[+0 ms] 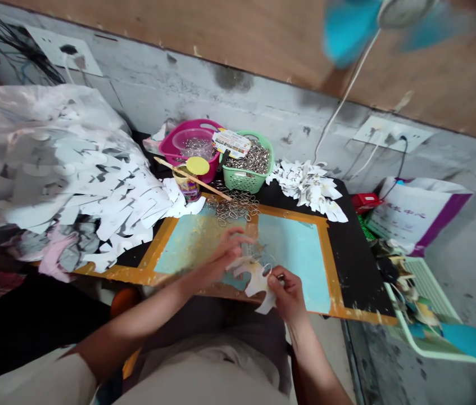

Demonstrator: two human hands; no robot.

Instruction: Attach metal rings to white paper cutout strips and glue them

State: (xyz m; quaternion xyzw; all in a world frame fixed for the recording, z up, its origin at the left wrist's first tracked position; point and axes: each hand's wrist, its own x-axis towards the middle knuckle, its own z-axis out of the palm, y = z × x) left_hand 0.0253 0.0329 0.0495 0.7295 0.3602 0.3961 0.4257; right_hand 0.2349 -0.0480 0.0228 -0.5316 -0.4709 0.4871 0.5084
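Observation:
My right hand [287,289] is closed in a pinch near the front edge of the table. It grips a white cut-out piece [258,281] with curved notches, and a thin metal ring [267,269] shows at its fingertips. Just beyond the piece, my left hand [230,247] is smeared by motion, its fingers stretched out and apart over the light-blue work sheet [300,253]. Whether it touches the white piece is unclear. A heap of metal wire loops [238,207] lies past the left hand, beside a yellow-lidded tub [187,185] with a wooden stick [195,179] across it.
A pink basket [170,147] and a green basket [244,181] of metal parts stand at the back. White cut pieces pile up at left [115,194] and back right [305,183]. A pale green crate [440,287] sits off the right edge. A blue fan [351,28] hangs above.

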